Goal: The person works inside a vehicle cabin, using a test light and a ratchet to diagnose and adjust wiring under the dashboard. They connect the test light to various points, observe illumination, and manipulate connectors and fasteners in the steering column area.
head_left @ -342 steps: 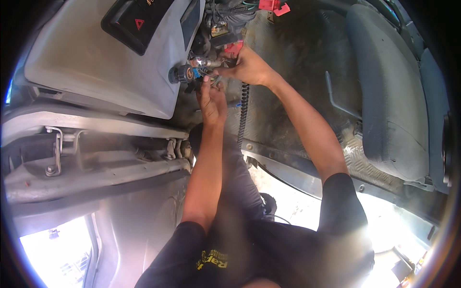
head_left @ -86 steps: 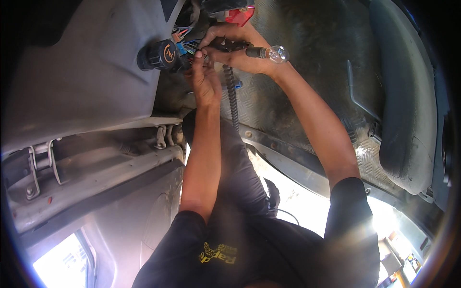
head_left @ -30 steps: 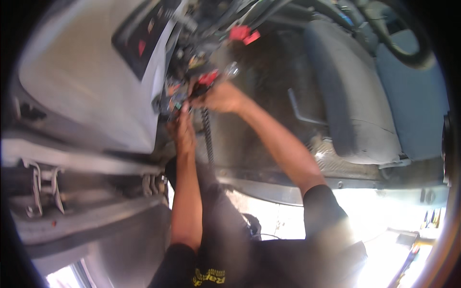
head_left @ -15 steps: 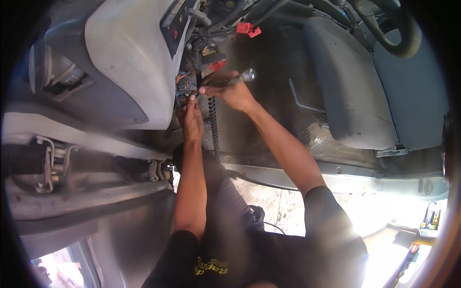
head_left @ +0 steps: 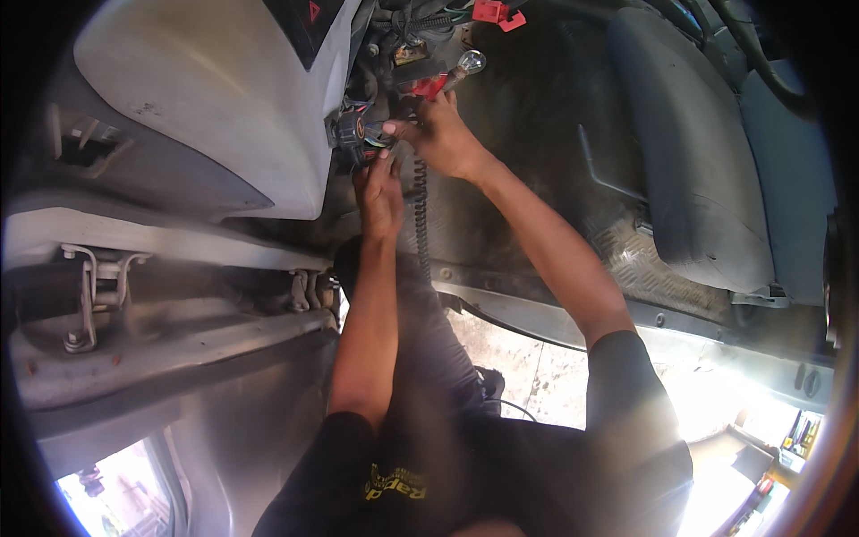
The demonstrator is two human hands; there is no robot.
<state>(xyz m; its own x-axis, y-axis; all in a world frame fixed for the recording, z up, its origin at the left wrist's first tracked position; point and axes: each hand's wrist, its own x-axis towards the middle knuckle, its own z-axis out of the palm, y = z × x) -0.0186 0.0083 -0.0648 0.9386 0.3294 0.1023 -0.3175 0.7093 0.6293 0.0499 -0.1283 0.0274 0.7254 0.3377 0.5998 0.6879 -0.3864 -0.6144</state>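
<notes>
My right hand [head_left: 443, 139] is closed around a test light whose clear glass bulb [head_left: 472, 62] sticks out past the fingers. Its thumb and fingertips point at the wires beside a dark round connector [head_left: 351, 130]; the tool's tip is hidden there. Below, my left hand [head_left: 381, 192] pinches a small dark plug with coloured wires [head_left: 369, 155], mostly covered by the fingertips. From under my right hand a black coiled cord [head_left: 421, 215] hangs down toward the door sill. Just beyond that hand sits a red part [head_left: 428, 86] on a dark block among the wiring.
A grey dashboard panel [head_left: 206, 107] stands close on the left, with loose harnesses [head_left: 412, 27] and a red clip [head_left: 497, 12] ahead. To the right are a grey seat [head_left: 684, 152] and a bent metal rod [head_left: 608, 170]. The door sill [head_left: 546, 309] crosses below; the door hinge [head_left: 89, 295] is at left.
The view has shifted, moving the seat right and the dashboard up and left. My right hand has turned so the bulb points farther away, and both hands stay at the wiring.
</notes>
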